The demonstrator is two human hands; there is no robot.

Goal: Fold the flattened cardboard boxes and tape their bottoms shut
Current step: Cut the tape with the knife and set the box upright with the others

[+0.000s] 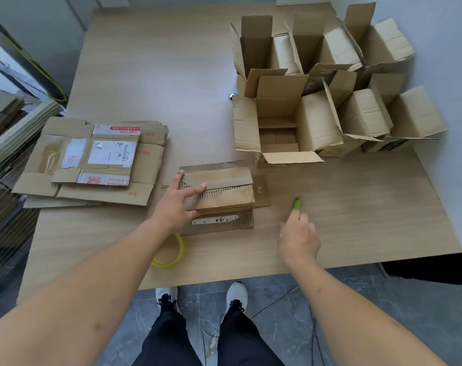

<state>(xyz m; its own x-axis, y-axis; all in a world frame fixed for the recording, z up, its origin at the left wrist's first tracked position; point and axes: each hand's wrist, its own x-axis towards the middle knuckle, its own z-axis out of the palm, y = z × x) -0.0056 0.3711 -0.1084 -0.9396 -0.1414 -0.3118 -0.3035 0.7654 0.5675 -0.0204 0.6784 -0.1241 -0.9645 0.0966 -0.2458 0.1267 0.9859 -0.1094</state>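
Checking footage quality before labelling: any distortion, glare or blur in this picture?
Head view: wide-angle bending curves the table edges; even daylight, soft shadows, mild sheen on the flattened boxes; the far folded boxes and the green tool in the right hand look slightly blurred.

— Where was the left hand (181, 204)?
— Spread flat on the small box (222, 191), fingers across its closed bottom flaps, thumb at the near side.
— And the right hand (298, 237)?
— It held a green cutter (296, 204) just right of that box, tip on the table (150, 75).
— Anything else?
— A yellow tape roll (171, 253) under the left wrist, a flattened stack (92, 162) to the left, assembled boxes (330, 101) far right.
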